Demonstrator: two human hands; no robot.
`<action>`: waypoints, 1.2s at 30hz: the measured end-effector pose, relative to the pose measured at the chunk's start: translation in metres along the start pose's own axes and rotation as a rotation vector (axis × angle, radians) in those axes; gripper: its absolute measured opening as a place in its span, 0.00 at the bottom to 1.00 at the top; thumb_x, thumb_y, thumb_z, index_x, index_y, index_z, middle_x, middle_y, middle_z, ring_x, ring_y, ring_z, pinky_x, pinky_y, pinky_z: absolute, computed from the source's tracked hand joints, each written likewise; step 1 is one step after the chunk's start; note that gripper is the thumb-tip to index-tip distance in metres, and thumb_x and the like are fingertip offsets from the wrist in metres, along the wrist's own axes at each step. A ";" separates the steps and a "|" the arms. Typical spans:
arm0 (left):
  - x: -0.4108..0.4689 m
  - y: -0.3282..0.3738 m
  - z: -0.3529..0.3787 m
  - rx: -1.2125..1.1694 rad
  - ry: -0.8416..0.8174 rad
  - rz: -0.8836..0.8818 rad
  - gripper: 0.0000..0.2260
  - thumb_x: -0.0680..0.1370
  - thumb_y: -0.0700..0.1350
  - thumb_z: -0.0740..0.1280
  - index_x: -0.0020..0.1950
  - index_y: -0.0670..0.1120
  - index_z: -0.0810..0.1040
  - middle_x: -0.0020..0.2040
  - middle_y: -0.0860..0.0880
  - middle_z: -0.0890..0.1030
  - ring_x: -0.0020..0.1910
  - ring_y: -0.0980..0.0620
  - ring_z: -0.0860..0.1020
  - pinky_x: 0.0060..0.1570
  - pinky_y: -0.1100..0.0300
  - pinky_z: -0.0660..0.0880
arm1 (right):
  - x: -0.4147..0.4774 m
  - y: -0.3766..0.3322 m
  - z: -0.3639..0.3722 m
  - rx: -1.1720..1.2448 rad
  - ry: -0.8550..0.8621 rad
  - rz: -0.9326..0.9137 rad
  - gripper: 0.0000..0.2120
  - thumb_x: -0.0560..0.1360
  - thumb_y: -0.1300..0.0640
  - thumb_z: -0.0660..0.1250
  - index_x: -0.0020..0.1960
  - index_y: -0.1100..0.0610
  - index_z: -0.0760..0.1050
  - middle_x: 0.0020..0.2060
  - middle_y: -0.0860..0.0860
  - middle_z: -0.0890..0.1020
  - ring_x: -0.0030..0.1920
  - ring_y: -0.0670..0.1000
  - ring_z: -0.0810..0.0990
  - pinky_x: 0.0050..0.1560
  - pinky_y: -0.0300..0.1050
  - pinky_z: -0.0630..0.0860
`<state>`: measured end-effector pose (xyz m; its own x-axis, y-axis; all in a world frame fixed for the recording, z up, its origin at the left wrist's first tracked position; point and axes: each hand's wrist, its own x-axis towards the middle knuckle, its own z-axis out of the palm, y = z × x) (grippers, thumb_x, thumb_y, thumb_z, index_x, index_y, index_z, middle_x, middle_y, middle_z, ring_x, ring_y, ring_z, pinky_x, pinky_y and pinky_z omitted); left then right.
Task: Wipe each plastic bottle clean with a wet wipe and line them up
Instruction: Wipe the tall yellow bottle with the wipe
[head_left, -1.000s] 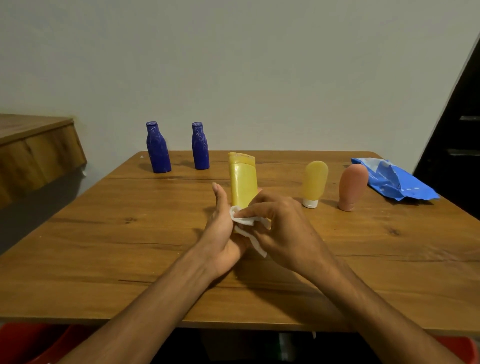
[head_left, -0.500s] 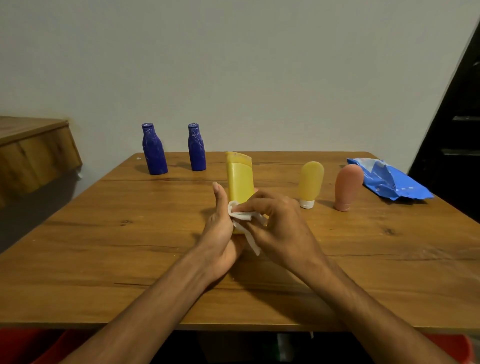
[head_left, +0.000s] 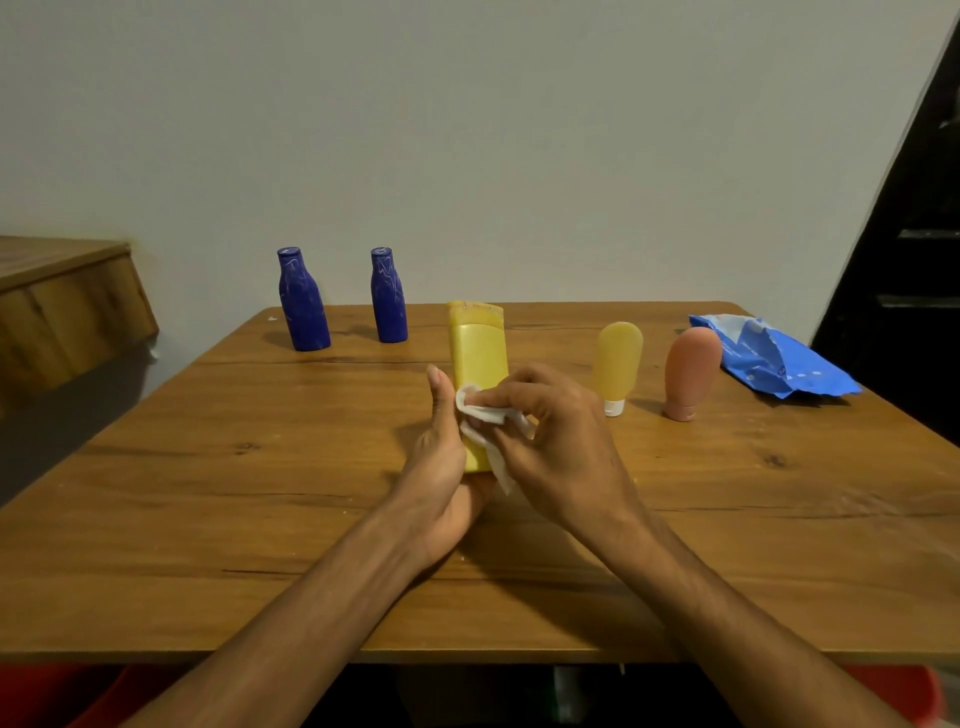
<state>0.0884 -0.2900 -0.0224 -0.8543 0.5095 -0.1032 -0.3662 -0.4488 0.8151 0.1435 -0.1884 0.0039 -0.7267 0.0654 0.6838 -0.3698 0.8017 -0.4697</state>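
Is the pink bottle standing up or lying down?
Standing upright: the pink bottle rests on its narrow cap end on the table, rounded end up.

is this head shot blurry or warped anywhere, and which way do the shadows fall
Head view, centre: sharp, yellow bottle and white wipe crisp. Head view, edges: wide-angle bend seems to tilt the dark doorway, and the red shape bottom right is smeared. Head view, light: soft, no glare, faint shadows left of the left blue bottle and pink bottle.
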 end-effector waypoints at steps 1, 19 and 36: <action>0.000 0.001 -0.001 -0.013 -0.001 0.003 0.33 0.75 0.69 0.53 0.65 0.45 0.75 0.58 0.38 0.82 0.60 0.39 0.80 0.64 0.35 0.71 | -0.001 -0.002 0.000 0.003 -0.028 -0.017 0.11 0.71 0.58 0.74 0.53 0.55 0.82 0.46 0.48 0.81 0.46 0.43 0.77 0.47 0.39 0.77; -0.005 0.008 0.002 0.011 0.009 0.004 0.29 0.76 0.67 0.55 0.66 0.47 0.74 0.58 0.40 0.83 0.60 0.41 0.80 0.66 0.42 0.72 | 0.004 0.004 -0.012 -0.008 -0.007 0.036 0.11 0.70 0.57 0.73 0.53 0.56 0.82 0.49 0.49 0.82 0.49 0.41 0.76 0.46 0.30 0.72; -0.006 0.007 0.000 -0.013 -0.045 -0.059 0.30 0.75 0.65 0.59 0.70 0.48 0.71 0.61 0.39 0.81 0.61 0.41 0.79 0.59 0.44 0.76 | 0.007 0.015 -0.016 0.002 0.063 -0.008 0.11 0.71 0.58 0.73 0.53 0.56 0.81 0.46 0.48 0.80 0.46 0.43 0.77 0.44 0.35 0.75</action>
<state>0.0912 -0.2960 -0.0157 -0.8139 0.5675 -0.1249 -0.4204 -0.4267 0.8007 0.1422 -0.1665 0.0114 -0.6856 0.0966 0.7215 -0.3766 0.8012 -0.4651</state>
